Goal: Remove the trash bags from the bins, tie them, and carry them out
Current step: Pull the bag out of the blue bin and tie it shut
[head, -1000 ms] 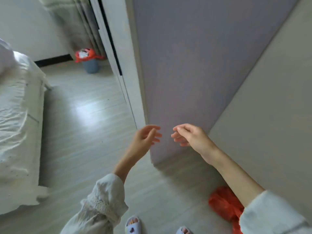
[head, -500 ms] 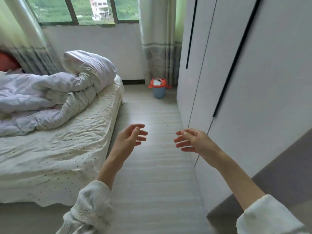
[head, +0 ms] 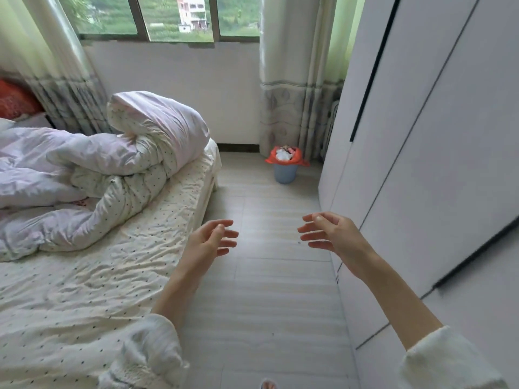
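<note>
Lying along the left side, the bed carries a dotted sheet and a rumpled duvet heaped toward the window; a red cushion shows only partly at the far left edge, cut off by the frame and by the left curtain. The left hand hangs in the air over the bed's edge and the floor, its grip released, fingers loosely spread and grasping nothing. Its white sleeve runs out of the bottom of the view. Just right of it, and apart from it, the right hand is raised with palm turned inward, grip likewise released and empty.

Well beyond both hands, at the far end of the floor, stands the blue bin, close before the right curtain and near the corner of the white wardrobe. A red trash bag lines the bin, its edge folded out over the rim, and it holds crumpled white waste piled to the top; what else lies in it is too small to make out. The lower part of the bag is hidden inside the bin. At the bottom edge a slipper toe barely shows. The wardrobe fills the right side, its top and far end cut off.
</note>
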A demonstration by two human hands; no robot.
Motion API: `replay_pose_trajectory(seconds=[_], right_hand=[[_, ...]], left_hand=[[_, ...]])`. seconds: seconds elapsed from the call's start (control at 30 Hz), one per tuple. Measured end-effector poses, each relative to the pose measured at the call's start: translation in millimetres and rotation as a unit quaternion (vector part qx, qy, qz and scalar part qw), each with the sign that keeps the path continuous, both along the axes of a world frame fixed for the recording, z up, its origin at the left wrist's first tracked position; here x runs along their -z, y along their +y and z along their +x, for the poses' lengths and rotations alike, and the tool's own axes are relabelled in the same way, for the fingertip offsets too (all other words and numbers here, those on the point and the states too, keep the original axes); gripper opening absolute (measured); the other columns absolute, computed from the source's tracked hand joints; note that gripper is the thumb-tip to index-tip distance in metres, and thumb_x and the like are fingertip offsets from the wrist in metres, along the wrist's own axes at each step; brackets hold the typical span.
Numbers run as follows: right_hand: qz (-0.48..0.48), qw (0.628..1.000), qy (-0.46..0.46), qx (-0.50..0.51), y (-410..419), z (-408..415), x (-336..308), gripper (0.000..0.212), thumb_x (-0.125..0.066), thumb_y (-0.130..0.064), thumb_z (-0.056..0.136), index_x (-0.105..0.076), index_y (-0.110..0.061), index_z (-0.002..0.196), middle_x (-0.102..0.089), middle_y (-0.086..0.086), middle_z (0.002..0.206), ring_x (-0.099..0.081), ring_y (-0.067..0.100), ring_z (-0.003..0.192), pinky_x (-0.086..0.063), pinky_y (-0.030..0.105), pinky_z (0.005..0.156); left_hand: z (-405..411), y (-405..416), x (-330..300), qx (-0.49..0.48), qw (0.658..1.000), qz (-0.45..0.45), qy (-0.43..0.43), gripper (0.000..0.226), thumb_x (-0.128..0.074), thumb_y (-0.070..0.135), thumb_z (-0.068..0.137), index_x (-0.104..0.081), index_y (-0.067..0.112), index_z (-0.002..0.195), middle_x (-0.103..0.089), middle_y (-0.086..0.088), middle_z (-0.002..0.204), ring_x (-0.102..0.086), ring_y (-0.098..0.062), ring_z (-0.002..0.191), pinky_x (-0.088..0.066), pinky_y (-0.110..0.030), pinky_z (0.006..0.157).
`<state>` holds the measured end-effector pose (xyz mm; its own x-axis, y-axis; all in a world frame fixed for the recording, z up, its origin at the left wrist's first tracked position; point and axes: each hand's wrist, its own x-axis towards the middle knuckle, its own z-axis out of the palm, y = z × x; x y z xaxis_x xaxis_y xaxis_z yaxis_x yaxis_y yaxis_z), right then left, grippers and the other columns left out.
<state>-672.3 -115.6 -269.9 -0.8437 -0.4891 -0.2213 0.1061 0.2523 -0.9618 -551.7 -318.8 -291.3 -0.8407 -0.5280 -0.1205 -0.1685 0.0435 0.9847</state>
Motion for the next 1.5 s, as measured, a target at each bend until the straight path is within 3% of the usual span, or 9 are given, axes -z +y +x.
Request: replay_pose_trajectory(seconds=[0.13,0.37,0.63,0.97,1.3,1.5], right_hand=[[-0.007,1.000,-0.006,0.007,-49.5,-95.8,-7.5,0.025,-0.040,-0.019,0.098,-0.063,-0.015,0.091,-0.070,0.006,0.089,-0.068,0.019,0.083,-0.054,0.031,0.078],[0.004,0.999,-0.035,0.016,-121.5,-258.4,3.3,0.026,-0.039,-0.019,0.098,-0.063,-0.011,0.095,-0.070,0.007,0.089,-0.067,0.019,0.082,-0.053,0.031,0.079],[0.017,0.998,-0.040,0.053,-225.1,-482.6,25.6,0.027,-0.040,-0.020,0.098,-0.062,-0.006,0.101,-0.069,0.008,0.089,-0.066,0.019,0.078,-0.052,0.029,0.075],[0.025,0.991,-0.088,0.102,-299.1,-719.8,44.5,0.026,-0.040,-0.022,0.098,-0.063,-0.012,0.091,-0.070,0.007,0.086,-0.065,0.021,0.079,-0.051,0.029,0.074],[0.065,0.983,-0.131,0.114,-366.1,-997.4,150.7,0.024,-0.042,-0.020,0.096,-0.062,-0.008,0.099,-0.070,0.006,0.086,-0.065,0.023,0.081,-0.052,0.033,0.082],[0.133,0.970,-0.143,0.145,-401.2,-1135.2,252.2,0.026,-0.038,-0.020,0.097,-0.061,-0.007,0.102,-0.066,0.002,0.079,-0.061,0.016,0.071,-0.049,0.025,0.069]], left_hand=[[-94.6,-50.7,-12.8,0.005,1.000,-0.012,-0.014,0.026,-0.037,0.016,0.097,-0.060,0.011,0.109,-0.068,-0.007,0.095,-0.065,-0.019,0.082,-0.052,-0.030,0.080],[-257.4,-129.2,5.0,0.012,0.999,0.003,-0.040,0.024,-0.037,0.017,0.098,-0.061,0.017,0.105,-0.068,-0.003,0.093,-0.066,-0.019,0.085,-0.052,-0.030,0.080],[-498.5,-240.0,27.4,0.060,0.997,0.011,-0.048,0.025,-0.036,0.016,0.098,-0.060,0.022,0.098,-0.068,-0.002,0.093,-0.065,-0.020,0.084,-0.051,-0.031,0.081],[-772.2,-327.0,22.9,0.112,0.990,0.026,-0.085,0.026,-0.035,0.015,0.097,-0.060,0.013,0.106,-0.067,-0.005,0.092,-0.063,-0.018,0.080,-0.050,-0.029,0.077],[-1048.7,-394.4,132.1,0.083,0.985,0.046,-0.142,0.027,-0.035,0.014,0.096,-0.060,0.020,0.092,-0.066,-0.001,0.084,-0.063,-0.017,0.076,-0.049,-0.028,0.074],[-1182.2,-423.2,240.0,0.100,0.973,0.041,-0.205,0.025,-0.036,0.012,0.094,-0.060,0.018,0.097,-0.064,-0.003,0.085,-0.060,-0.018,0.075,-0.047,-0.027,0.068]])
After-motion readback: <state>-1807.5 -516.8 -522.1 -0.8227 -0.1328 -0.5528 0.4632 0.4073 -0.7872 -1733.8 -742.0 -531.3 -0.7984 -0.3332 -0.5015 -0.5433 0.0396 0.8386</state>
